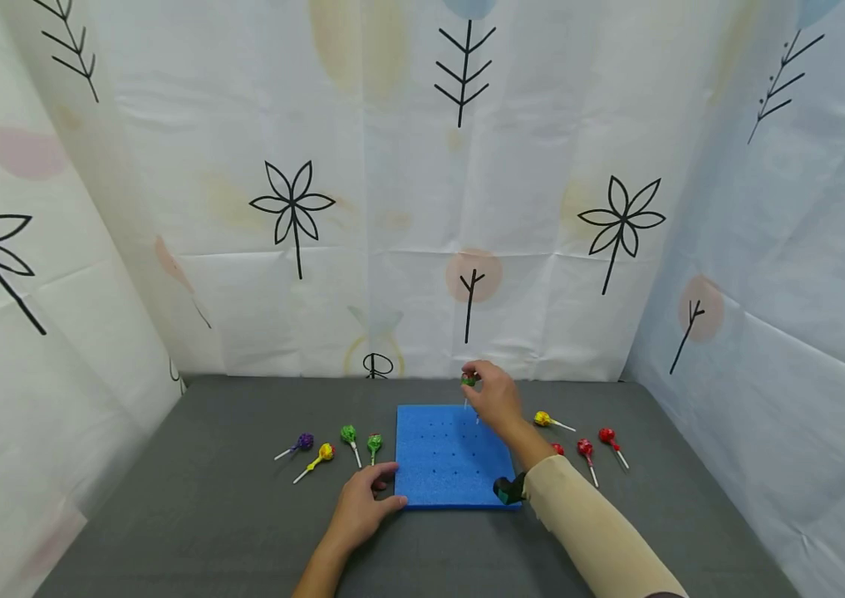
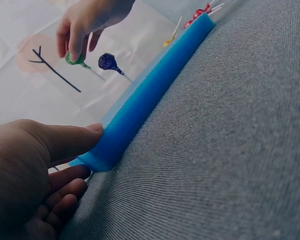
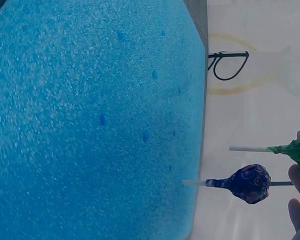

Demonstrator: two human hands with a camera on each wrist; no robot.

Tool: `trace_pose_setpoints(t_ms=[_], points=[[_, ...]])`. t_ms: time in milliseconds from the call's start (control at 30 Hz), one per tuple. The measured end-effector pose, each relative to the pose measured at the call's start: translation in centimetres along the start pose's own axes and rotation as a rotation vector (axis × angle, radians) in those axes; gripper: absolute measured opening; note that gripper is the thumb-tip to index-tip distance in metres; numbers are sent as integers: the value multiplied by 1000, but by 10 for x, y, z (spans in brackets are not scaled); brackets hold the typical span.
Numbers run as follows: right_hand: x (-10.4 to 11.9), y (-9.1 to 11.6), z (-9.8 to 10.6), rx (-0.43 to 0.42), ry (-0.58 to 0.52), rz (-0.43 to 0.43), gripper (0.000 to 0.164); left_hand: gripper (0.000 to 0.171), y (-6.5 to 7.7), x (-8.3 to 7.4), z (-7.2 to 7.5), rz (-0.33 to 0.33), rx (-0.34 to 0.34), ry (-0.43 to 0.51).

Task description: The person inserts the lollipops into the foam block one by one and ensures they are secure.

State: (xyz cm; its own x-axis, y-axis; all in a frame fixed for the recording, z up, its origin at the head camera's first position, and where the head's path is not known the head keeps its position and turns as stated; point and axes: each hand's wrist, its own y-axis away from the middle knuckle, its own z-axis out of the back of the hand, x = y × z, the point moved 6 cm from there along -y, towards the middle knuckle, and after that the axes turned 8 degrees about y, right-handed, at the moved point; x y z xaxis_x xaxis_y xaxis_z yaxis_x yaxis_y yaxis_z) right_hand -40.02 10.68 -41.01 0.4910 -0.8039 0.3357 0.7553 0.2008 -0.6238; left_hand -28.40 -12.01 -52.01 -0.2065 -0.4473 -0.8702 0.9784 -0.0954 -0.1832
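Observation:
My right hand [image 1: 498, 400] pinches a green-wrapped lollipop [image 3: 293, 151] by its candy head, over the far part of a blue foam board [image 1: 452, 490] with rows of small holes. The white stick hangs down, its lower end free above the board in the left wrist view. Close beside it, a purple lollipop [image 3: 250, 184] stands upright with its stick in the board; the hand mostly hides it in the head view. At the board's near left corner, my left hand [image 1: 358, 507] rests with a straight thumb and loosely bent fingers against the edge.
Left of the board lie purple [image 1: 306, 441], yellow [image 1: 326, 452] and two green lollipops [image 1: 349, 433]. On the right lie a yellow lollipop [image 1: 542, 419] and several red ones [image 1: 606, 435], one partly behind the right forearm. A patterned white curtain [image 1: 392, 208] surrounds the grey table [image 1: 190, 498].

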Motion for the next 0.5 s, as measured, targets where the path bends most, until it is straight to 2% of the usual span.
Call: trace_pose_setpoints(t_ms=[233, 500], points=[[5, 5, -9, 50, 22, 16, 24, 50, 0, 1, -1, 8, 12, -4], [6, 8, -17, 51, 41, 7, 20, 51, 0, -2, -1, 7, 16, 3]])
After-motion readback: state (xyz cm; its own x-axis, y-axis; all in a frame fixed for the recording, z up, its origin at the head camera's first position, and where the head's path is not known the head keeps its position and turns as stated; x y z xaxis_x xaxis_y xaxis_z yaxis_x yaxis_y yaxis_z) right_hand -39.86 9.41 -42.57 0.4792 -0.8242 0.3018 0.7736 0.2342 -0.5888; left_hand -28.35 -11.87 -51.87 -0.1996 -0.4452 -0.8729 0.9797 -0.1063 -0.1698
